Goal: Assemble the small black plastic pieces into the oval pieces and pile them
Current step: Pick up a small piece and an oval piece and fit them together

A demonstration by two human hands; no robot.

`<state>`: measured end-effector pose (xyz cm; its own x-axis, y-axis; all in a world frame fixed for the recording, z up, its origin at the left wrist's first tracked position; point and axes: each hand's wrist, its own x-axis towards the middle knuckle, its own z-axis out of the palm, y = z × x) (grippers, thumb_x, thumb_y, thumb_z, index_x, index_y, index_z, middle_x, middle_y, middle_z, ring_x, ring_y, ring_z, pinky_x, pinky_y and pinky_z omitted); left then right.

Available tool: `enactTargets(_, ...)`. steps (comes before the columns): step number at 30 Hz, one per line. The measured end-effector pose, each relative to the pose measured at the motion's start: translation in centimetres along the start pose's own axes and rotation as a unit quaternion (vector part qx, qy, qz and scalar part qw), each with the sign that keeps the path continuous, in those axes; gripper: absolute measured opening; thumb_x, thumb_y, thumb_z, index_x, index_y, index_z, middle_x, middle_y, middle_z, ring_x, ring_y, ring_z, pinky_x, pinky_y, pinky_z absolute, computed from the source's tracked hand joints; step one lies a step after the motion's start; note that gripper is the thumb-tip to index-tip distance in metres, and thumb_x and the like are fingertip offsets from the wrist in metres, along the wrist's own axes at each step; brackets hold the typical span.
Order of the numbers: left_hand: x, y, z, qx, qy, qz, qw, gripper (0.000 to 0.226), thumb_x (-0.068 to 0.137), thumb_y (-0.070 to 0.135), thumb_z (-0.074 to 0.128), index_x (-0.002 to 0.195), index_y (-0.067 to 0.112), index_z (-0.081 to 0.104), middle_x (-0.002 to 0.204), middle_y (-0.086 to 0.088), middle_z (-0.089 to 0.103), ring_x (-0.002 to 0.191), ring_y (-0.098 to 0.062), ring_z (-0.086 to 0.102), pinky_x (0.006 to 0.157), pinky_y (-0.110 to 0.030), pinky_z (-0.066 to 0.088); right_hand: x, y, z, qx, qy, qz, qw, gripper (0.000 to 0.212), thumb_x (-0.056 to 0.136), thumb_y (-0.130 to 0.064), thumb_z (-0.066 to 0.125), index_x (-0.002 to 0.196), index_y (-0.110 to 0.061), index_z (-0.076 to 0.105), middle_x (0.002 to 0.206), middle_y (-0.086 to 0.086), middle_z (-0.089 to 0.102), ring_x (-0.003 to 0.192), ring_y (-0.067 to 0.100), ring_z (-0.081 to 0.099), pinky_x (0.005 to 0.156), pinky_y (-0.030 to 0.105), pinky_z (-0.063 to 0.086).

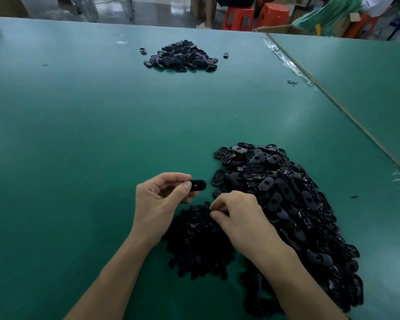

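Note:
My left hand (158, 204) pinches one black oval piece (198, 185) between thumb and fingers, just above the table. My right hand (238, 215) reaches down with curled fingertips into a heap of small black plastic pieces (199, 241); whether it holds one is hidden. A large heap of loose oval pieces (291, 204) lies to the right of both hands. Far across the table sits a smaller pile of oval pieces (183, 56).
The green table (79, 135) stretches wide to the left and middle. A second green table (367, 84) joins at the right along a taped seam. Two single ovals (143, 51) lie beside the far pile. Orange stools (238, 18) and boxes stand beyond the far edge.

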<state>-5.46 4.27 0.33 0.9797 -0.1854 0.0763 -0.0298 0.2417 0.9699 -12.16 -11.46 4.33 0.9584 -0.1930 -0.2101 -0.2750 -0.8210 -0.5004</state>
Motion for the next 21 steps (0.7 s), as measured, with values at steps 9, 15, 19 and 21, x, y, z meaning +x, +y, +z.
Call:
enactTargets(9, 0.1, 0.2, 0.1, -0.056, 0.016, -0.026, 0.998, 0.017, 0.079, 0.012, 0.073, 0.095, 0.014, 0.078, 0.09, -0.015, 0.077, 0.082, -0.028, 0.077, 0.069, -0.024, 0.06, 1.1, -0.3, -0.8, 0.046, -0.065, 0.024, 0.997, 0.01, 0.094, -0.02, 0.069, 0.088, -0.024, 0.062, 0.092, -0.007, 0.061, 0.084, 0.011, 0.062, 0.081, 0.032, 0.057)
enactTargets(15, 0.1, 0.1, 0.1, -0.041, 0.018, -0.029, 0.999, 0.015, 0.085, -0.001, 0.071, 0.097, 0.008, 0.076, 0.087, -0.014, 0.078, 0.08, -0.028, 0.077, 0.068, -0.025, 0.06, 0.6, 0.1, -1.5, 0.092, -0.018, -0.015, 0.995, 0.013, 0.094, -0.021, 0.069, 0.085, -0.026, 0.061, 0.081, -0.009, 0.063, 0.071, 0.003, 0.06, 0.066, 0.019, 0.051)
enactTargets(19, 0.0, 0.3, 0.3, -0.022, 0.011, -0.024, 0.999, 0.016, 0.087, -0.007, 0.068, 0.096, 0.005, 0.074, 0.086, -0.011, 0.078, 0.077, -0.027, 0.077, 0.067, -0.025, 0.06, 0.4, -0.7, -2.2, 0.2, 0.08, -0.058, 0.975, 0.016, 0.089, -0.018, 0.075, 0.088, -0.032, 0.066, 0.077, -0.012, 0.068, 0.075, -0.002, 0.064, 0.068, 0.013, 0.049)
enactTargets(21, 0.0, 0.4, 0.4, -0.02, 0.008, -0.021, 1.0, 0.017, 0.086, -0.009, 0.068, 0.095, 0.004, 0.074, 0.085, -0.011, 0.078, 0.076, -0.026, 0.077, 0.067, -0.025, 0.06, 0.6, -1.4, -2.1, 0.228, 0.108, -0.076, 0.965, 0.015, 0.088, -0.016, 0.076, 0.089, -0.03, 0.071, 0.078, -0.014, 0.071, 0.077, -0.001, 0.067, 0.07, 0.013, 0.052)
